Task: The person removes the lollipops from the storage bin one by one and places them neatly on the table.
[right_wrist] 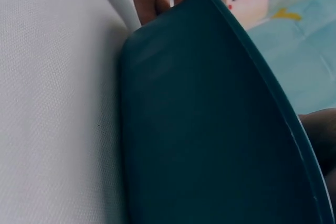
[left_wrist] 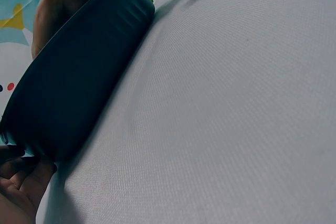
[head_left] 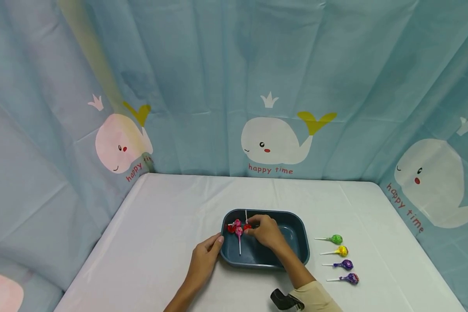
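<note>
A dark blue-green rectangular tray sits on the white table. At its left end my left hand grips the rim, thumb on the edge; in the left wrist view the fingers are against the tray's outer wall. My right hand reaches inside the tray and pinches a red lollipop, its white stick pointing to the far side. Beside it in the tray's left half lie a pink lollipop with its stick toward me, another pink one and a red one.
Right of the tray, a green lollipop, a yellow lollipop and two purple lollipops lie in a column, sticks pointing left. A blue curtain with whale prints surrounds the table. A black device is at my right wrist.
</note>
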A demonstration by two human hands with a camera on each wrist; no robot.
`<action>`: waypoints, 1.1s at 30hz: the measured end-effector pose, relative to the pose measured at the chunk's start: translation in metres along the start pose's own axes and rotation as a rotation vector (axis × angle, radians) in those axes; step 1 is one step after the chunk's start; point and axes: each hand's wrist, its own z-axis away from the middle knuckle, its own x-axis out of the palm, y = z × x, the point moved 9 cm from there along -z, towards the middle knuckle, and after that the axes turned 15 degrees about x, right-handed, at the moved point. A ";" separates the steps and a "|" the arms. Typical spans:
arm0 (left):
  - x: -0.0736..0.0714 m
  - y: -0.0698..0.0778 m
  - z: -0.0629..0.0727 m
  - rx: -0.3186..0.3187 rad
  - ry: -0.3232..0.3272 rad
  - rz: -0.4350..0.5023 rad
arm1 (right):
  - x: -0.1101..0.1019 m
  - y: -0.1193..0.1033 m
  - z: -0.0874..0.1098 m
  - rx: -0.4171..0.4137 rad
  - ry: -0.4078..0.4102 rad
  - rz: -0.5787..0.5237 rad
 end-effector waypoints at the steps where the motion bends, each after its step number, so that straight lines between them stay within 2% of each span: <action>1: 0.000 0.000 0.000 -0.002 0.000 0.000 | 0.000 -0.001 0.000 -0.010 0.002 0.005; 13: 0.001 0.000 0.000 -0.015 0.000 -0.018 | 0.003 -0.008 0.002 -0.078 0.005 0.029; 20: 0.001 0.001 0.000 -0.019 0.003 -0.013 | -0.004 -0.005 0.008 -0.056 0.061 0.053; 26: 0.001 0.000 0.000 -0.010 0.008 -0.008 | -0.011 -0.002 0.014 -0.031 0.073 0.018; 33: 0.000 0.001 0.000 -0.006 0.011 -0.013 | -0.023 -0.001 0.025 -0.057 0.114 0.003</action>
